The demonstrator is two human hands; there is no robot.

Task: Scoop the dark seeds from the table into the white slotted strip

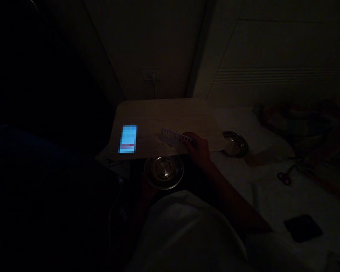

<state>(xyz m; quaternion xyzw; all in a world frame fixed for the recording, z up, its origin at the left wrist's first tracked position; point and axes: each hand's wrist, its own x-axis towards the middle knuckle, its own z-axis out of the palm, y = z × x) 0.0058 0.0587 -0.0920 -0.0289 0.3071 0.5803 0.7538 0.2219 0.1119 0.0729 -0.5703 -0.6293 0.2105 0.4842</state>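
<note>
The room is very dark. My right hand (200,149) is closed on the end of a pale comb-like toothed strip (174,136), which rests on a light wooden board (164,113). Small crumbs lie on the board beside the strip's left end. Just below the board's front edge is a round steel bowl (164,172). My left hand (147,185) is a dim shape at the bowl's lower left rim, apparently holding it; its fingers are too dark to make out.
A lit phone (128,138) lies on the board's left part. A second steel bowl (235,144) sits right of the board on white bedding. Scissors (285,177) and a dark flat object (302,227) lie further right. A wall socket (151,74) is behind.
</note>
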